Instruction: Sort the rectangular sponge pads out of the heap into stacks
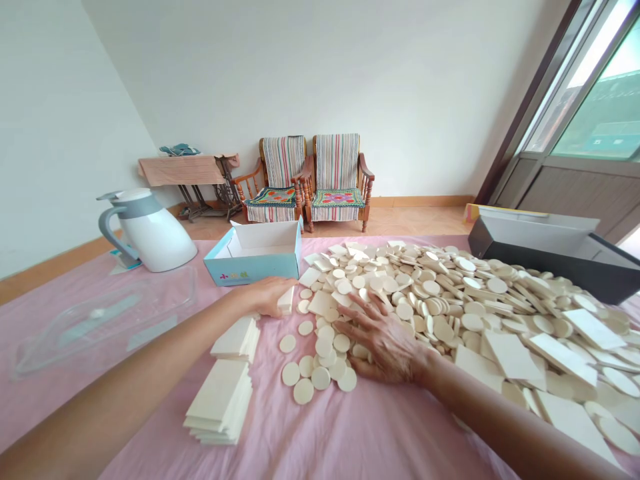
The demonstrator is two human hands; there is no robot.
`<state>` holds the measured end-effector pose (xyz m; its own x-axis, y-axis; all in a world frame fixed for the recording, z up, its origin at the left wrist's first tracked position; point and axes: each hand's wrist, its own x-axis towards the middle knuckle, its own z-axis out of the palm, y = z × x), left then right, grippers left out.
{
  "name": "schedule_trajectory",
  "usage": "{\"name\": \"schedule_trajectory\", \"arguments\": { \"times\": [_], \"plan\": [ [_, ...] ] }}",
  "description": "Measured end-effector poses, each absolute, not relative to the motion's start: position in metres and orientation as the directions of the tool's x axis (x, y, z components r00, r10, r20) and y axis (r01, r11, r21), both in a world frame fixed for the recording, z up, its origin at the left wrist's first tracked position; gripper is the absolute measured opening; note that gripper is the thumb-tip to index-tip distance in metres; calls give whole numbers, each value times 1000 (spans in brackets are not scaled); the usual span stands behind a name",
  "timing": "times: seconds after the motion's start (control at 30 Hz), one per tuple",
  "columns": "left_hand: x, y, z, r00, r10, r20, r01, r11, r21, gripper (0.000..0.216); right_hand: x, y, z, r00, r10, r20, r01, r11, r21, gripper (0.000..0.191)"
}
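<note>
Two bare forearms come in over the near edge of the table (pixel 350 440), which wears a soft, faintly creased pink cloth (pixel 60 313). By the left forearm, near that edge, lies a squared stack (pixel 220 400) of thin cream square pads, its sheets fanned slightly; a second, smaller stack (pixel 236 339) sits just beyond it. Their neat edges suggest they were set apart from the loose heap on purpose.

Toward the far left corner stands a white jug (pixel 150 230) with a grey handle, smooth and glossy, and in front of it a clear plastic tray (pixel 100 320) lies flat on the cloth.

Mid-table, the left hand (pixel 267 295) curls around a few square pads (pixel 286 300), pinching them on edge, just in front of an open pale-blue carton (pixel 257 257), whose white inside appears bare.

The right hand (pixel 385 340) lies spread, palm down, fingers pressed onto round cream discs (pixel 320 360) at the heap's near rim, as if raking them loose. The discs are matt, flat and coin-like.

The heap (pixel 475 300) of mixed discs and squares covers the table's right half, up to a dark, open box (pixel 550 257) at the far right corner.
</note>
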<state>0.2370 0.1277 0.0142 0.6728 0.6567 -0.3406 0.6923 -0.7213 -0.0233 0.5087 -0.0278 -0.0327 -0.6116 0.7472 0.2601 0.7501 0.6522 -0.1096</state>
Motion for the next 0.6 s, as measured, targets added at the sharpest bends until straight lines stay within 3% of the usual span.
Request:
{"name": "schedule_trajectory", "arguments": {
  "times": [0.6],
  "plan": [
    [237, 126, 15, 696, 653, -299, 685, -728, 6, 75, 471, 51, -29, -691, 682, 238, 690, 721, -63, 66]
  ]
}}
